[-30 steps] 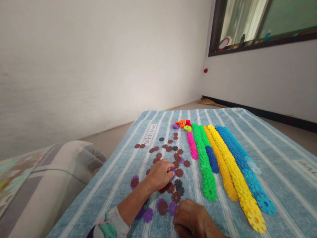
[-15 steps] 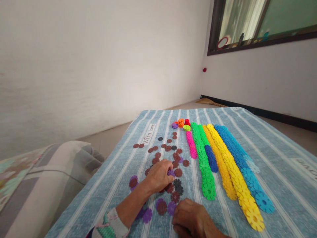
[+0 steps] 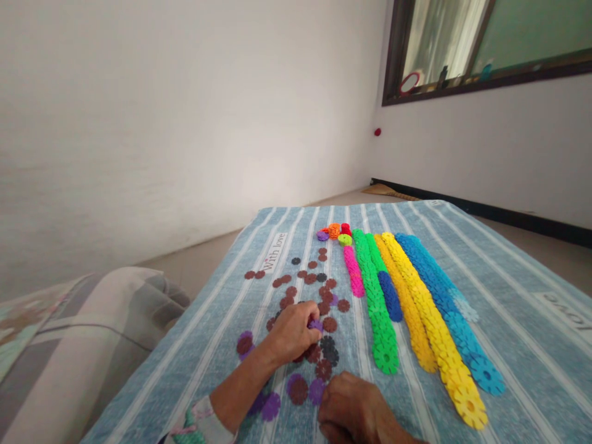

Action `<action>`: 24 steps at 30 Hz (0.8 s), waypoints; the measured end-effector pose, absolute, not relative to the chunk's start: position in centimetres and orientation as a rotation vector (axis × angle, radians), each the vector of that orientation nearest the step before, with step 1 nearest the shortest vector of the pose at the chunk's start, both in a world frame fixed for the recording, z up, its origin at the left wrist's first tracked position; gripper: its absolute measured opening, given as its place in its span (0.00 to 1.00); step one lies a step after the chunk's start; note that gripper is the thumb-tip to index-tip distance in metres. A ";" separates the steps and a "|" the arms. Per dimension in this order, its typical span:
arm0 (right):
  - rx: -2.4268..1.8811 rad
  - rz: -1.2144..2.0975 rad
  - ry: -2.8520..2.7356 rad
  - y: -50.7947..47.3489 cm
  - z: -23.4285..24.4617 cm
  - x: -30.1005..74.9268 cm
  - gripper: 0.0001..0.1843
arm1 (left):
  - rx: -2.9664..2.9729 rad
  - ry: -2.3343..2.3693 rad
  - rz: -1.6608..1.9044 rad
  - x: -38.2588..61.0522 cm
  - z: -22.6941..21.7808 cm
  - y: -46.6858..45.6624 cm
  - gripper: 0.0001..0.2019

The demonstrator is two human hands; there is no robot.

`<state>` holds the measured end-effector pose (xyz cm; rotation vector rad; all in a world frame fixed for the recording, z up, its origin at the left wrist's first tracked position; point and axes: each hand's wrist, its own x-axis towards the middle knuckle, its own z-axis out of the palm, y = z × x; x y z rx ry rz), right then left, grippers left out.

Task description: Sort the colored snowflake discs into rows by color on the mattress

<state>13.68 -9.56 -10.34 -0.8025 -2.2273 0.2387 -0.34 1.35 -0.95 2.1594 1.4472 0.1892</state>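
Observation:
My left hand [image 3: 292,333] pinches a small purple snowflake disc [image 3: 316,324] just above the striped blue cloth [image 3: 509,320], amid several scattered brown discs [image 3: 303,280] and purple discs [image 3: 271,405]. At the bottom edge my right hand [image 3: 358,414] rests curled on the cloth beside a purple disc; whether it holds anything is hidden. To the right lie long rows of overlapping discs: pink [image 3: 354,271], green [image 3: 377,302], dark blue [image 3: 390,296], yellow [image 3: 435,327] and blue [image 3: 444,296].
A small cluster of purple, orange, red and lime discs [image 3: 333,233] sits at the rows' far end. A grey cushion [image 3: 87,333] lies left of the cloth. White walls, bare floor and a dark-framed window [image 3: 485,43] stand beyond.
My left hand has closed on the purple disc and drawn slightly toward me. The view has shifted a little to the right; my right hand stays put.

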 end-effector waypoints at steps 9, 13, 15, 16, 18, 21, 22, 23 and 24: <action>-0.793 0.290 -2.146 -9.6 -10.7 13.7 0.08 | 2.190 1.392 0.169 -0.3 -0.9 1.3 0.04; -0.793 0.279 -2.182 -9.5 -10.7 13.6 0.07 | 2.194 1.356 0.169 -0.7 -1.2 1.6 0.07; -0.812 0.293 -2.187 -9.5 -10.7 13.6 0.07 | 2.164 1.349 0.197 -0.9 -1.4 1.7 0.09; -0.821 0.302 -2.184 -9.5 -10.6 13.6 0.07 | 2.146 1.347 0.212 -0.9 -1.3 1.8 0.10; -0.815 0.301 -2.159 -9.6 -10.7 13.5 0.07 | 2.121 1.330 0.233 -0.8 -1.1 1.7 0.11; -0.784 0.278 -2.107 -9.5 -10.9 13.5 0.07 | 2.129 1.262 0.236 0.1 -0.6 1.4 0.12; -0.780 0.273 -2.095 -9.5 -11.0 13.5 0.07 | 2.140 1.228 0.232 0.6 -0.5 1.3 0.12; -0.779 0.273 -2.090 -9.4 -11.0 13.4 0.06 | 2.154 1.190 0.227 1.2 -0.4 1.1 0.12; -0.771 0.274 -2.088 -9.3 -11.0 13.4 0.05 | 2.171 1.148 0.218 1.9 -0.4 0.9 0.13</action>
